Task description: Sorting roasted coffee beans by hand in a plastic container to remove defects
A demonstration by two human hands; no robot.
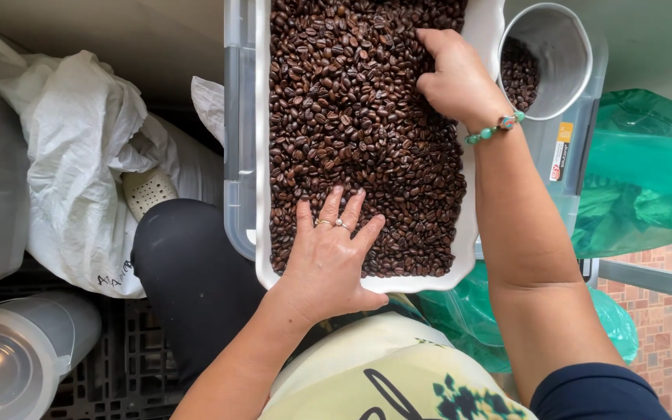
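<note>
Head view, looking straight down: roasted coffee beans (351, 117), dark brown and glossy, heaped thick in a white rectangular tray (262, 155) with rounded corners and a raised rim. Left hand (332, 253) laid palm down on the beans at the near end of the tray, fingers spread and straight, rings on two fingers, heel of the palm over the near rim. Right hand (454, 76) farther up on the right side of the beans, knuckles up, fingers curled down into the pile; whether pinching any beans, cannot tell. Green bead bracelet (495, 128) on that wrist, forearm stretched along the tray's right edge. Under the tray, a clear plastic bin (239, 117), its wall showing on the left. Just right of the tray, beside the right hand, a grey metal cup (558, 47) with beans inside. Green plastic bag (647, 171), crinkled, farther right. Left of the bin, white woven sacks (79, 148), and a clear lidded container (9, 365) at the lower left corner.
</note>
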